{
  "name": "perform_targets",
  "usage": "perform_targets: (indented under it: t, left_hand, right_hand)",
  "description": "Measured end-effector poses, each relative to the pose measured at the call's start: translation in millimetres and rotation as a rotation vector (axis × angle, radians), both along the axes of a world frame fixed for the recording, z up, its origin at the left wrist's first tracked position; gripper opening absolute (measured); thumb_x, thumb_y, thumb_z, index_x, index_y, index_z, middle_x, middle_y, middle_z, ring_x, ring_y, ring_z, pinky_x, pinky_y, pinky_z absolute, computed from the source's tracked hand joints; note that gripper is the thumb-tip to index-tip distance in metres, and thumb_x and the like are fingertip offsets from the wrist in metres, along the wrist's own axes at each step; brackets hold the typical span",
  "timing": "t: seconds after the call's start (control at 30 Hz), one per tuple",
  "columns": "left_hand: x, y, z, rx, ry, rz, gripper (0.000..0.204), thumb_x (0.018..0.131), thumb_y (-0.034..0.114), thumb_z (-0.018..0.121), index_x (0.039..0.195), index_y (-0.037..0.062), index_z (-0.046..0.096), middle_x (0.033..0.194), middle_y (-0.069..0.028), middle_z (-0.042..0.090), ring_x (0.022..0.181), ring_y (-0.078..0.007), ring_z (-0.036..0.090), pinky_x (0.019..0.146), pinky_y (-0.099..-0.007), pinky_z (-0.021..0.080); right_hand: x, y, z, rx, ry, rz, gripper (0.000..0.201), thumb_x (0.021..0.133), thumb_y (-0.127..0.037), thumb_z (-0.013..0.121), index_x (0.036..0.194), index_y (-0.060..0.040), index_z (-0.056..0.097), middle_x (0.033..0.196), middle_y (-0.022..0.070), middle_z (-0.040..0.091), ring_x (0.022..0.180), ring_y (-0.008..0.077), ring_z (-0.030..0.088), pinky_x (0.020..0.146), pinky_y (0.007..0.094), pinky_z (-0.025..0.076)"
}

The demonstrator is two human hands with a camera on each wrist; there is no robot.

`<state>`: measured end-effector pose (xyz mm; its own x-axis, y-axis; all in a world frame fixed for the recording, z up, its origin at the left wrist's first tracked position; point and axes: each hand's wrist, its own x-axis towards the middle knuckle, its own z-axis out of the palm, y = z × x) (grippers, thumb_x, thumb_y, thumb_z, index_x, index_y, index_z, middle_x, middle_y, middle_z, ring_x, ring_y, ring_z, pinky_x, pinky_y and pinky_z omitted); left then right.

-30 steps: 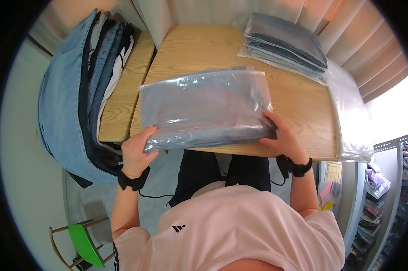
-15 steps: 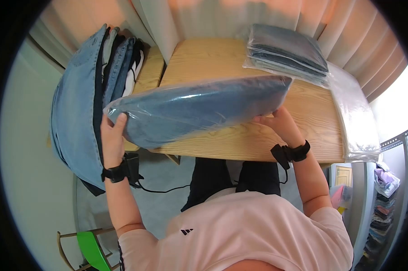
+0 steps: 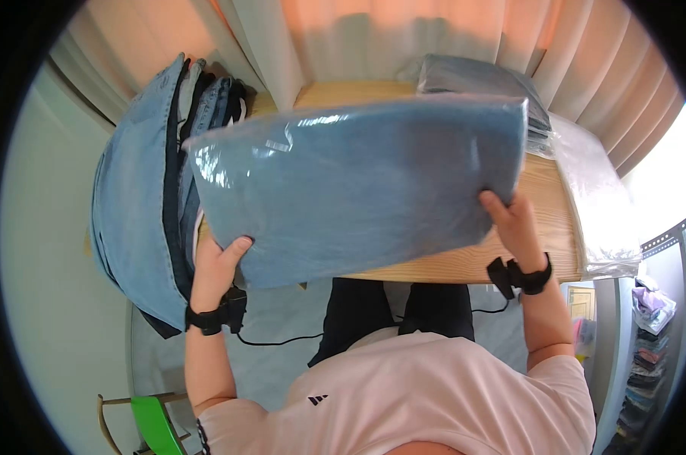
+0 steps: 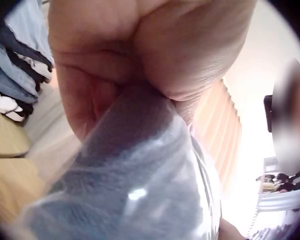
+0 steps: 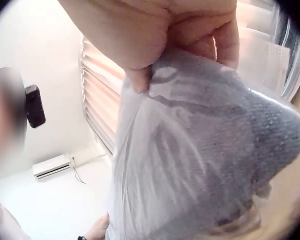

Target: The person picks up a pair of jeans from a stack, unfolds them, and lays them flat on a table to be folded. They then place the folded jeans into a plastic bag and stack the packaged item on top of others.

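A clear plastic bag with folded blue denim inside (image 3: 358,182) is held up above the wooden table (image 3: 552,189), tilted toward the head camera. At its lower left corner the left hand (image 3: 217,265) grips it, thumb on the front face. The right hand (image 3: 516,227) pinches its lower right edge, thumb in front. In the left wrist view the left hand (image 4: 150,45) has the bagged denim (image 4: 130,175) between thumb and fingers. The right wrist view shows the right hand (image 5: 160,30) clasping the bag's edge (image 5: 190,140); the fingers behind it are partly hidden.
A pile of jeans (image 3: 134,182) hangs at the left. Bagged garments (image 3: 472,76) are stacked at the table's back right, beside flat clear bags (image 3: 593,197) along the right edge. A green chair (image 3: 155,425) stands lower left; shelves of clothing (image 3: 646,364) are lower right.
The bag has been lifted off the table, and its broad face has turned toward the head camera. Both hands have risen with it, the right one moving further right.
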<state>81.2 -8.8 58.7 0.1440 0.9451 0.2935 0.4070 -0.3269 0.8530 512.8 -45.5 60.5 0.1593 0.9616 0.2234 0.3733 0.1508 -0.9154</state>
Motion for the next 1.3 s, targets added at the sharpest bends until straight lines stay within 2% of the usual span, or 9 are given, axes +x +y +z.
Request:
perform_targets:
  t: [0.2, 0.27, 0.4, 0.53, 0.87, 0.93, 1.0, 1.03, 1.3]
  left_hand:
    - [44.9, 16.3, 31.0, -0.391, -0.006, -0.160, 0.044, 0.093, 0.033, 0.055, 0.116, -0.0042, 0.053, 0.104, -0.0067, 0.061, 0.092, -0.0114, 0.055, 0.083, -0.0274, 0.044]
    - [62.1, 37.8, 5.6, -0.449, -0.135, -0.216, 0.042, 0.094, 0.035, 0.053, 0.113, -0.0025, 0.056, 0.100, -0.0054, 0.062, 0.089, -0.0107, 0.055, 0.080, -0.0264, 0.044]
    - [73.2, 84.3, -70.3, -0.660, -0.098, -0.283, 0.042, 0.094, 0.038, 0.052, 0.108, -0.0006, 0.058, 0.095, -0.0045, 0.061, 0.086, -0.0116, 0.055, 0.077, -0.0255, 0.045]
    - [66.3, 73.7, -71.8, -0.771, -0.102, -0.214, 0.044, 0.094, 0.041, 0.050, 0.109, 0.0012, 0.058, 0.090, -0.0027, 0.059, 0.082, -0.0095, 0.054, 0.074, -0.0247, 0.045]
    - [65.5, 8.1, -59.7, -0.612, -0.221, -0.311, 0.055, 0.090, 0.020, 0.060, 0.134, -0.0019, 0.036, 0.114, -0.0076, 0.057, 0.096, -0.0111, 0.053, 0.080, -0.0245, 0.043]
    - [57.7, 12.0, -51.8, -0.702, 0.081, -0.273, 0.056, 0.090, 0.021, 0.060, 0.135, -0.0025, 0.036, 0.116, -0.0124, 0.056, 0.102, -0.0173, 0.054, 0.087, -0.0300, 0.043]
    - [46.0, 28.2, -47.7, -0.377, 0.279, -0.259, 0.057, 0.090, 0.023, 0.059, 0.135, -0.0019, 0.036, 0.122, -0.0162, 0.053, 0.110, -0.0222, 0.051, 0.093, -0.0336, 0.040]
    - [42.1, 33.3, -46.2, -0.069, 0.472, -0.236, 0.059, 0.089, 0.026, 0.058, 0.136, -0.0014, 0.035, 0.127, -0.0199, 0.049, 0.118, -0.0272, 0.048, 0.100, -0.0371, 0.037]
    - [118.6, 105.1, -19.6, 0.411, 1.025, -0.856, 0.070, 0.087, 0.051, 0.049, 0.143, 0.0134, 0.031, 0.149, -0.0155, 0.024, 0.139, -0.0349, 0.018, 0.112, -0.0487, 0.016]
  right_hand:
    - [40.4, -8.2, 19.4, -0.112, 0.002, -0.073, 0.043, 0.093, -0.032, 0.057, 0.112, 0.0066, 0.057, 0.088, 0.0045, 0.063, 0.079, 0.0104, 0.057, 0.073, 0.0248, 0.046]
    - [57.5, 5.3, 3.0, -0.560, -0.066, -0.161, 0.046, 0.093, -0.038, 0.054, 0.110, 0.0037, 0.059, 0.090, 0.0053, 0.062, 0.083, 0.0109, 0.056, 0.074, 0.0252, 0.046]
    - [75.9, 20.4, -52.3, -0.725, 0.221, -0.081, 0.049, 0.094, -0.039, 0.051, 0.117, 0.0035, 0.054, 0.091, 0.0057, 0.062, 0.079, 0.0120, 0.056, 0.071, 0.0268, 0.046]
    - [95.1, 2.3, -64.7, -0.744, 0.183, -0.020, 0.045, 0.095, -0.038, 0.050, 0.121, -0.0016, 0.052, 0.087, 0.0032, 0.059, 0.074, 0.0101, 0.054, 0.066, 0.0247, 0.045]
    - [35.6, -75.3, -90.0, -0.091, -0.039, -0.149, 0.065, 0.084, -0.012, 0.066, 0.139, -0.0044, 0.032, 0.115, 0.0139, 0.053, 0.094, 0.0172, 0.052, 0.082, 0.0284, 0.045]
    - [46.7, -78.7, -82.4, -0.126, 0.006, -0.134, 0.065, 0.083, -0.012, 0.067, 0.138, -0.0044, 0.034, 0.113, 0.0152, 0.053, 0.097, 0.0177, 0.053, 0.082, 0.0277, 0.045]
    - [56.2, -76.2, -43.2, -0.542, -0.297, -0.110, 0.063, 0.083, -0.017, 0.067, 0.137, -0.0046, 0.036, 0.115, 0.0189, 0.054, 0.104, 0.0246, 0.054, 0.086, 0.0329, 0.046]
    - [84.5, -71.4, -53.5, -0.319, -0.718, -0.003, 0.061, 0.084, -0.025, 0.066, 0.135, -0.0069, 0.038, 0.125, 0.0211, 0.050, 0.114, 0.0326, 0.050, 0.095, 0.0400, 0.041]
    - [63.1, 25.3, -23.7, 0.008, -1.119, 0.665, 0.061, 0.090, -0.040, 0.054, 0.142, -0.0180, 0.032, 0.148, 0.0155, 0.026, 0.136, 0.0325, 0.026, 0.110, 0.0472, 0.022]
